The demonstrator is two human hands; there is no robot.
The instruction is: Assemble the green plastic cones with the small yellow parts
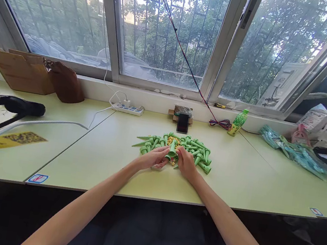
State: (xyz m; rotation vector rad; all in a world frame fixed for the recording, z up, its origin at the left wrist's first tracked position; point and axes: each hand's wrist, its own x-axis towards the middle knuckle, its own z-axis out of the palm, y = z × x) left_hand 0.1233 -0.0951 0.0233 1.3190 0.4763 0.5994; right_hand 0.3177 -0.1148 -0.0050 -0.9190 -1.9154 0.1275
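Observation:
A heap of several green plastic cone-shaped spikes [190,147] lies on the pale green table [108,159], with small yellow pieces [173,141] among them. Both hands meet at the near edge of the heap. My left hand [154,158] is closed, its fingertips pinching one green spike [172,149] that stands nearly upright between the hands. My right hand [185,162] is closed too, fingers curled against the same spike from the right side. What else lies under the fingers is hidden.
A white power strip [127,109] and cable, a dark phone on a stand [183,122], a green bottle [238,122], a cardboard box [19,70], a brown bag [66,82], black straps [4,107] at left, teal packets [295,153] at right. Windows run behind the table.

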